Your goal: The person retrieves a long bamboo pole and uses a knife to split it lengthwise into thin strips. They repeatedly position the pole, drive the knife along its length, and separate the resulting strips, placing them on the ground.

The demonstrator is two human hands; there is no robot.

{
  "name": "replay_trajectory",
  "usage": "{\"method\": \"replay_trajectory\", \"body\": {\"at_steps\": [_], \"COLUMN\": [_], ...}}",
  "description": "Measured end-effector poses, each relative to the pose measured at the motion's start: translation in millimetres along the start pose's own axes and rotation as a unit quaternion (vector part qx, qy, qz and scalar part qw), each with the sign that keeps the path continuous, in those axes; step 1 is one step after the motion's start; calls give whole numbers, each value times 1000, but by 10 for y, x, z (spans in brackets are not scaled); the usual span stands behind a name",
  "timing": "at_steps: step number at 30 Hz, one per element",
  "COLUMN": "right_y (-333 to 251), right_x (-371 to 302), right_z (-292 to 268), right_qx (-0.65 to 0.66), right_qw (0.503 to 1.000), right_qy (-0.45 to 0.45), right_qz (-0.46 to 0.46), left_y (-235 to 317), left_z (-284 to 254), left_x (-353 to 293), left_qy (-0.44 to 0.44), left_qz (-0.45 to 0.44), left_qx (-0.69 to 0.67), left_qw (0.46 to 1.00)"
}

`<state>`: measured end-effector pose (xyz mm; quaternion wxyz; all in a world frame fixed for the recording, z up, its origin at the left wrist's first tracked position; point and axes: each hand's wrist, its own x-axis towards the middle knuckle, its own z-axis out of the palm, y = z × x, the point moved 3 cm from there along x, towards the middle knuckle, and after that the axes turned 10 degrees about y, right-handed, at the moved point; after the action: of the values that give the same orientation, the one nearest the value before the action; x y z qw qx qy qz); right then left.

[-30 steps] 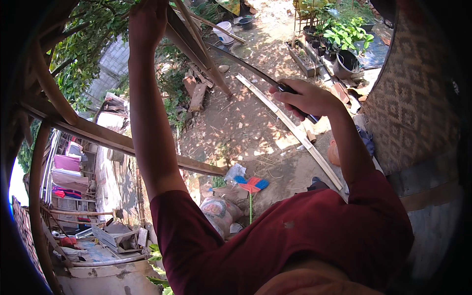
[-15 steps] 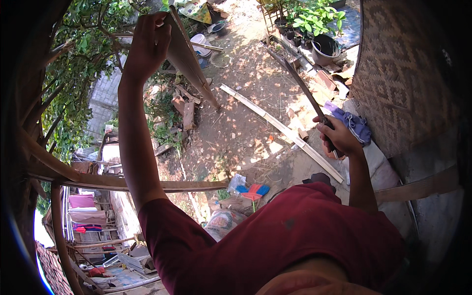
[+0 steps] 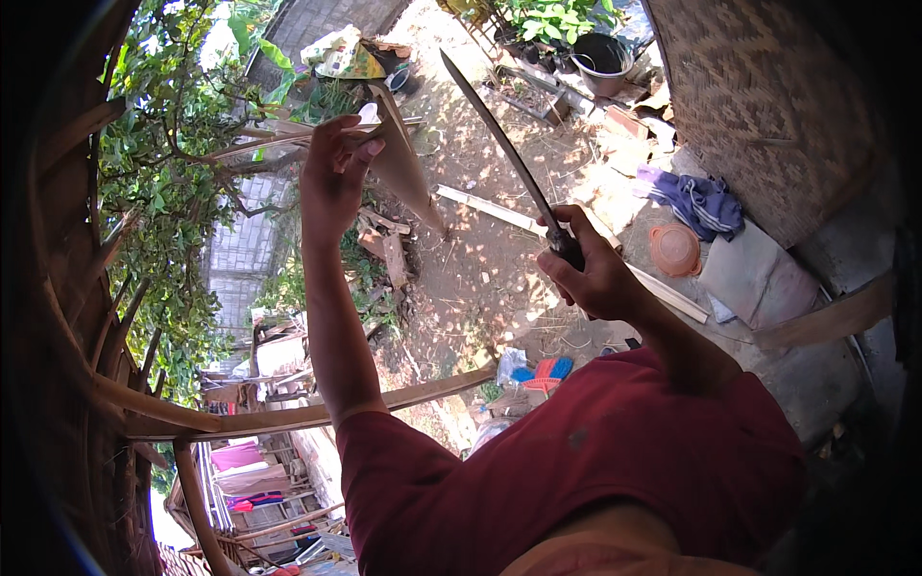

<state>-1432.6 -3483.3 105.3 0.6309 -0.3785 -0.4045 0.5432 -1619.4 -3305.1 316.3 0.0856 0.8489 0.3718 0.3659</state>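
Note:
My right hand (image 3: 591,264) is wrapped round the dark handle of a machete (image 3: 499,139). Its long, slightly curved blade points up and to the far left. My left hand (image 3: 333,178) is raised at the left, thumb and fingers closed at the edge of a wooden plank (image 3: 403,168). That plank stands at a slant, its lower end at the ground. How far the fingers reach round it is partly hidden. Beyond the machete handle, a pale, narrow wooden strip (image 3: 490,208) lies on the dirt, partly covered by my right hand.
A woven bamboo wall (image 3: 768,125) rises at the right, with a blue cloth (image 3: 706,204) and an orange round container (image 3: 675,251) near its foot. A wooden rail (image 3: 317,415) crosses at the left. Potted plants and a dark bucket (image 3: 602,65) stand at the far side.
My right hand has moved left and raised the machete toward the middle. My left hand has come lower and nearer along the plank. The view has shifted, and the orange container now shows.

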Motion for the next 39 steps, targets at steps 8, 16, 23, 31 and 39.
{"method": "replay_trajectory", "body": {"at_steps": [8, 16, 23, 31, 39], "right_y": [-313, -112, -126, -324, -279], "right_x": [91, 233, 164, 64, -185], "right_z": [260, 137, 158, 418, 389], "right_qx": [-65, 60, -17, -50, -29], "right_qw": [980, 995, 997, 981, 979], "right_qy": [3, 60, 64, 23, 69], "right_qz": [-187, -57, -34, -187, -190], "left_y": [-54, -170, -248, -4, 149], "left_z": [143, -56, -315, 65, 614], "left_x": [-156, -42, -137, -334, -333], "left_qy": [-27, 31, 42, -21, -118], "left_qz": [-63, -41, -53, -74, -86], "left_qx": [-105, -128, -63, -113, -123], "left_qw": [992, 990, 996, 991, 982]}}
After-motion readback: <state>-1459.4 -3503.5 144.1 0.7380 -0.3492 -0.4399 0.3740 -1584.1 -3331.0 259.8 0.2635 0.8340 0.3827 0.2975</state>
